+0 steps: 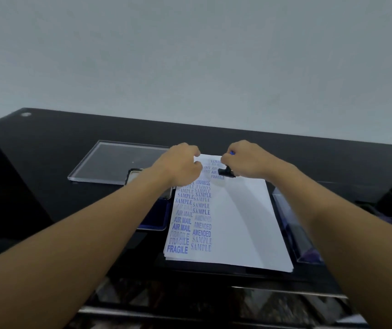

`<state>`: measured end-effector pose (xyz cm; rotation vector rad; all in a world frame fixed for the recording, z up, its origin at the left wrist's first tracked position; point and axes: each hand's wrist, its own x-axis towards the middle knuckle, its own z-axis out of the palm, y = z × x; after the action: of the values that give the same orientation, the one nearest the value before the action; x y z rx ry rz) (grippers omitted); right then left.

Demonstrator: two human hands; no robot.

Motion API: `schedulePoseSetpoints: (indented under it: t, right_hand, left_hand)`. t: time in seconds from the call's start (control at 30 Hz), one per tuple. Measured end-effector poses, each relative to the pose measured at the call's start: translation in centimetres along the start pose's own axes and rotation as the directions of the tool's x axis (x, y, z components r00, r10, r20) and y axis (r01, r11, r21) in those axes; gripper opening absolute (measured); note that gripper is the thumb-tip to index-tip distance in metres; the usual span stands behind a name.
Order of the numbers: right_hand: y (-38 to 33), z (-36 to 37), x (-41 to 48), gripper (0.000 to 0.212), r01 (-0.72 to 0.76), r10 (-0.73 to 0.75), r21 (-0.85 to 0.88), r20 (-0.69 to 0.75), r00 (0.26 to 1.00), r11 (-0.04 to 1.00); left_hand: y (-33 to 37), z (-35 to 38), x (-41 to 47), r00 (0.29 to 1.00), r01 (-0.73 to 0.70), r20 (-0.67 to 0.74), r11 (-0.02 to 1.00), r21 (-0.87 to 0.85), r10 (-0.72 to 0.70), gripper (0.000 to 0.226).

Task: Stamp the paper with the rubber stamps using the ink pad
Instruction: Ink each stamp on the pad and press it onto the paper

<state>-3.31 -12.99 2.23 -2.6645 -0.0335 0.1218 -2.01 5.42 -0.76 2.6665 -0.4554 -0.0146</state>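
Note:
A stack of white paper (242, 224) lies on the black table, its left side covered with several blue stamped words such as SAMPLE, AIR MAIL, AMENDED and FRAGILE. My right hand (247, 160) grips a rubber stamp (226, 172) with a black base and a blue handle top, pressed down on the paper's far end. My left hand (183, 162) rests on the paper's far left corner with curled fingers and holds nothing that I can see. The blue ink pad (153, 217) sits open to the left of the paper, partly hidden under my left forearm.
A clear acrylic tray (109, 162) lies at the far left of the black table (59, 138). A clear box (294, 231) with blue-tinted contents stands along the paper's right edge. A plain wall rises behind the table.

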Motion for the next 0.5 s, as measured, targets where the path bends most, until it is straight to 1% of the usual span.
schedulePoseSetpoints:
  t: [0.07, 0.2, 0.27, 0.37, 0.5]
  right_hand:
    - [-0.1, 0.4, 0.6, 0.030, 0.003, -0.003, -0.012, 0.022, 1.000, 1.000]
    - [-0.2, 1.1, 1.5, 0.023, 0.028, -0.025, -0.070, 0.045, 0.999, 0.997]
    - [-0.2, 1.4, 1.8, 0.020, 0.045, -0.041, -0.095, 0.049, 0.998, 0.994]
    - [-0.2, 1.7, 2.1, 0.020, 0.060, -0.053, -0.122, 0.055, 0.997, 0.991]
    - [-0.1, 2.1, 2.2, 0.021, 0.069, -0.058, -0.156, 0.070, 0.996, 0.985]
  left_hand:
    - [-0.2, 0.5, 0.5, 1.000, 0.007, 0.019, 1.000, 0.006, -0.007, 0.046]
    - [-0.7, 1.4, 1.6, 0.999, 0.018, 0.045, 1.000, 0.016, -0.018, 0.048]
    - [-0.9, 1.7, 2.0, 0.998, 0.025, 0.051, 0.999, 0.023, -0.027, 0.044]
    - [-1.1, 2.1, 2.4, 0.998, 0.027, 0.053, 0.999, 0.026, -0.028, 0.037]
    - [-1.2, 2.5, 2.8, 0.998, 0.026, 0.054, 1.000, 0.017, -0.027, 0.037]
